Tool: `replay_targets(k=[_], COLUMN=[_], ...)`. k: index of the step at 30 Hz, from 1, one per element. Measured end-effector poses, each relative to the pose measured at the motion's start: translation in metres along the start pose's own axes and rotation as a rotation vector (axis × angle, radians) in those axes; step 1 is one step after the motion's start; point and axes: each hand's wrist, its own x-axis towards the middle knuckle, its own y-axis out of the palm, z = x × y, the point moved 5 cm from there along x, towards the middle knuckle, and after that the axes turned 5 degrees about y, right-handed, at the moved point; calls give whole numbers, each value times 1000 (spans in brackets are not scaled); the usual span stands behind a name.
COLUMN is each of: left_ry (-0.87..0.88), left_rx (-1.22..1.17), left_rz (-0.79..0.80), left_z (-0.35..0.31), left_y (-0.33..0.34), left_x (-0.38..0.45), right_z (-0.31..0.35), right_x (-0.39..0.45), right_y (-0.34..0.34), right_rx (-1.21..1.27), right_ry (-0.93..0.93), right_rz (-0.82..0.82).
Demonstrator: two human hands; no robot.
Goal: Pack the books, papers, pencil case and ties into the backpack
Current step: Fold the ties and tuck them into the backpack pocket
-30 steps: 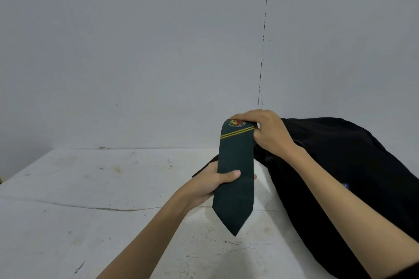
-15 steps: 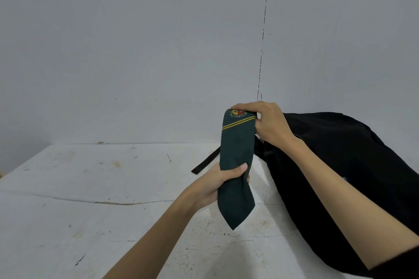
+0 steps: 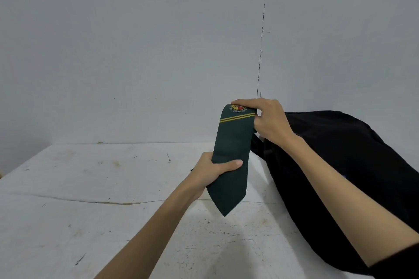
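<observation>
Tie (image 3: 231, 142) pinched atop by right hand (image 3: 266, 120), left hand (image 3: 212, 170) mid-length

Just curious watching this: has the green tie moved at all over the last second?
Barely. The green tie keeps its place beside the black backpack; the slight upward drift matches the table edge shifting, so it is mostly the camera.

A worn white table (image 3: 95, 199), scuffed and cracked across, is seen; a black backpack (image 3: 353, 165) is laid along its right edge.
</observation>
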Motion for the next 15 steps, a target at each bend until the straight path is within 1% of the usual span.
replay_targets(k=[3,5,10,15], left_ry=[33,40,60,94], left_rx=[9,-48,-30,-119], left_rz=[48,73,60,112], left_z=[-8,-16,-25,-31], left_y=[1,1,-2,4], left_x=[1,3,6,0], right_z=[0,1,-1,-6], right_x=[0,0,0,-2], right_y=[1,1,2,6], right_rx=[13,8,27,44], right_ry=[-2,-14,-6,6], right_rz=[1,13,35,27])
